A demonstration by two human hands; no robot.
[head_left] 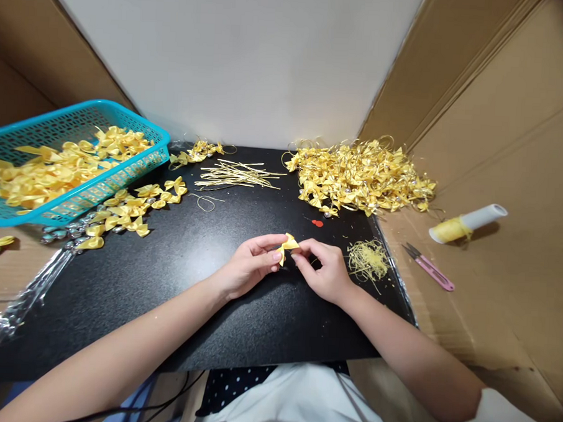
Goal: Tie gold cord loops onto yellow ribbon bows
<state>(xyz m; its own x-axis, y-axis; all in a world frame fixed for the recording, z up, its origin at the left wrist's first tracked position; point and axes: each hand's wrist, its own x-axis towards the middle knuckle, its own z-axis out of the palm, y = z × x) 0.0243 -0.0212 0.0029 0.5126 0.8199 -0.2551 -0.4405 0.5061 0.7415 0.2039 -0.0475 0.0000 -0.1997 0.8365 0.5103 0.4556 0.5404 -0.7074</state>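
Observation:
Above the black tabletop (239,324), a yellow ribbon bow (290,242) is pinched between the thumb and fingers of my left hand (251,264). Close to the bow's right side, my right hand (326,270) has its thumb and forefinger pressed together. What those fingertips grip is too small to make out. Beyond both hands lies a bundle of yellow cord pieces (239,175). Loose yellow bows (139,206), some with silvery bells, are scattered left of the cords.
A blue basket (160,145) of yellow bows stands at the left. Bows with cord loops (358,174) are heaped at the back right. Cord scraps (369,259) lie by my right hand, then pink thread snips (430,270) and a white tube (484,215) wound with yellow. Cardboard walls flank the table.

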